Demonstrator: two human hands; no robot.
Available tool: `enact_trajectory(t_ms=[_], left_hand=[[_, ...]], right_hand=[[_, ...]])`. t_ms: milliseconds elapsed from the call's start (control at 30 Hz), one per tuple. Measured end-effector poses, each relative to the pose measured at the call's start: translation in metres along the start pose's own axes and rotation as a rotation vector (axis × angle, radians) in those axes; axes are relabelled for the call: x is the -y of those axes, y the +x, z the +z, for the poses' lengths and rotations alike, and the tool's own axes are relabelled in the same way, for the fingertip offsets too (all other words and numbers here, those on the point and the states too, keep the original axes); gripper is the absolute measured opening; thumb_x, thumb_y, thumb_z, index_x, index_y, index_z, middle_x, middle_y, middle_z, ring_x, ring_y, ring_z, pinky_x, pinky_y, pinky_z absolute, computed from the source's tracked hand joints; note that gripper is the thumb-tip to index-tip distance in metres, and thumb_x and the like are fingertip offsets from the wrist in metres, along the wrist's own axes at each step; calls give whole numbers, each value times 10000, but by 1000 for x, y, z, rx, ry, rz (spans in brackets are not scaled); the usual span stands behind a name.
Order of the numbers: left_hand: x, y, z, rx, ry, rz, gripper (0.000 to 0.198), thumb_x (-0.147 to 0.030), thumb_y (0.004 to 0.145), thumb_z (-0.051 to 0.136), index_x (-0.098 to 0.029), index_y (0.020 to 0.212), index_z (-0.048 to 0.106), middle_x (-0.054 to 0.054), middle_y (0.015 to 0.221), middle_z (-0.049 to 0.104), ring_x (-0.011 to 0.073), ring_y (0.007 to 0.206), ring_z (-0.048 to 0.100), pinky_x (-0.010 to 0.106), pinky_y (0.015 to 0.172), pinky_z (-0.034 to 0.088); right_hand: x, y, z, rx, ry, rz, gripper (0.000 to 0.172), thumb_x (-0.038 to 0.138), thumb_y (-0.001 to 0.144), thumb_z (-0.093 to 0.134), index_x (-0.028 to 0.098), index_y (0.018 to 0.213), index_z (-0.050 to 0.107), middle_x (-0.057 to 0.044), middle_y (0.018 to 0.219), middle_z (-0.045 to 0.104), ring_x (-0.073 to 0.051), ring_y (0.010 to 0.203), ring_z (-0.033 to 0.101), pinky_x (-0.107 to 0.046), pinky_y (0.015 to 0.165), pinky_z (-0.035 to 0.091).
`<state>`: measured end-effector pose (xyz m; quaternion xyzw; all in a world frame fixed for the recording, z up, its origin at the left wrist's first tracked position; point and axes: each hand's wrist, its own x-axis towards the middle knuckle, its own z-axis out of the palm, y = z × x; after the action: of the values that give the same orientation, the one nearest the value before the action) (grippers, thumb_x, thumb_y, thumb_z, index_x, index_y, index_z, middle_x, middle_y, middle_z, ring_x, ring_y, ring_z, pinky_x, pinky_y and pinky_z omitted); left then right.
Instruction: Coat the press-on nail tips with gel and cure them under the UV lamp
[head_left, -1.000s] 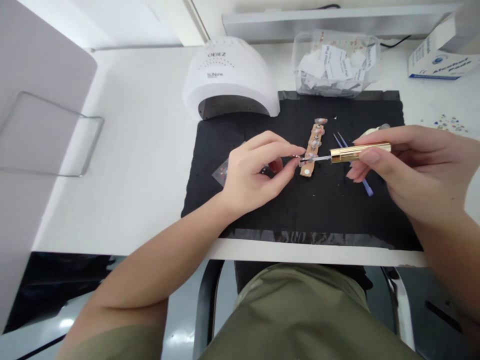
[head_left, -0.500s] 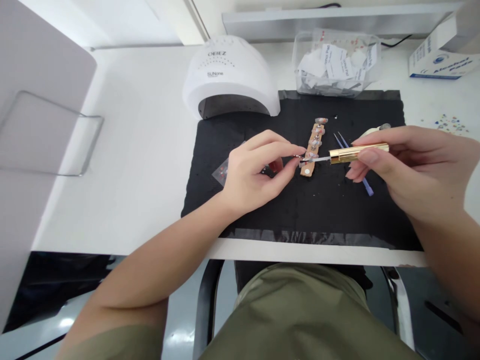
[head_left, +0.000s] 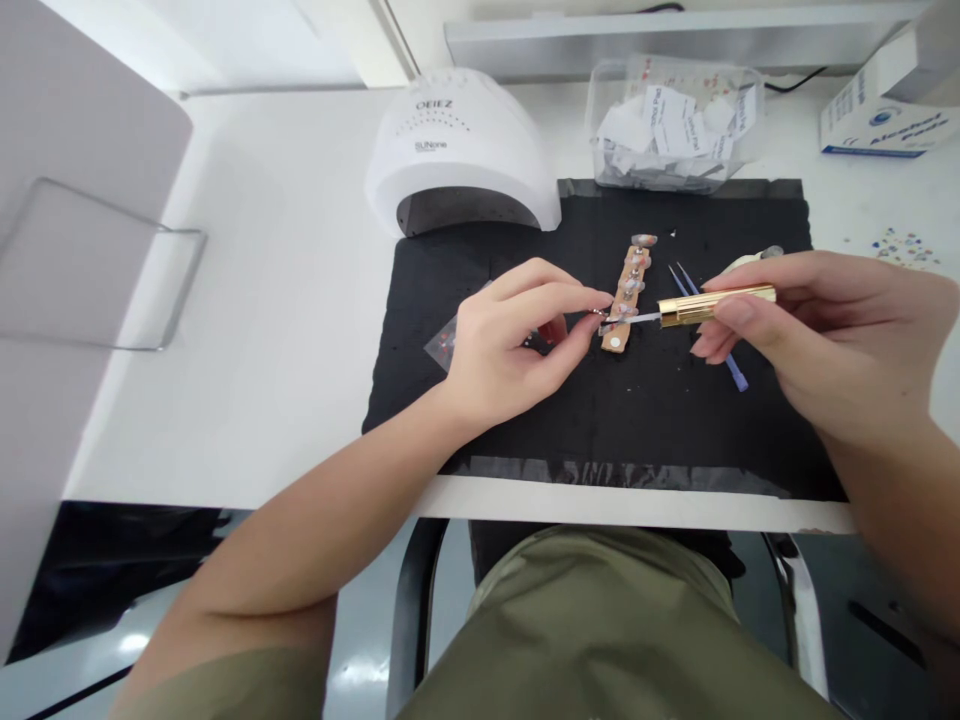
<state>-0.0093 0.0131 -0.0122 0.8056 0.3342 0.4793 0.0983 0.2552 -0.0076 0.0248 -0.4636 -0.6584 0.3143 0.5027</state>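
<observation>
My left hand (head_left: 506,335) pinches a tiny shiny piece (head_left: 598,314) between finger and thumb, though its exact kind is too small to tell. My right hand (head_left: 829,335) grips a gold-handled nail brush (head_left: 709,306), and its thin pale tip reaches that piece. Just right of both sits a tan strip (head_left: 624,300) carrying a row of small decorated nails. Blue tweezers (head_left: 705,325) lie on the black mat (head_left: 637,420), partly hidden under my right hand.
A white SUNone UV nail lamp (head_left: 457,150) stands behind the mat. Beyond it are a clear box of paper slips (head_left: 675,125) and an alcohol pad box (head_left: 877,130). Loose rhinestones (head_left: 904,248) dot the table, and a small clear packet (head_left: 442,345) lies beneath my left hand.
The gold brush handle has shifted slightly left and tilted a little. Both hands keep the same hold, and the view has moved only slightly.
</observation>
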Motion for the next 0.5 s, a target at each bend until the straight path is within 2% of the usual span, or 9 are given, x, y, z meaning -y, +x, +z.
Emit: enact_trajectory(t_ms=[500], left_hand=[[0,0,0,-8,-10,7,114,-135,1004,767,-224,1061,810,-10,968,794,48,616,611,207,578,532]], right_hand=[[-2,1,0,-14,59,-35,146,241,931,877,365,1006,902,88,754,809,-86,623,747,-252,563,665]])
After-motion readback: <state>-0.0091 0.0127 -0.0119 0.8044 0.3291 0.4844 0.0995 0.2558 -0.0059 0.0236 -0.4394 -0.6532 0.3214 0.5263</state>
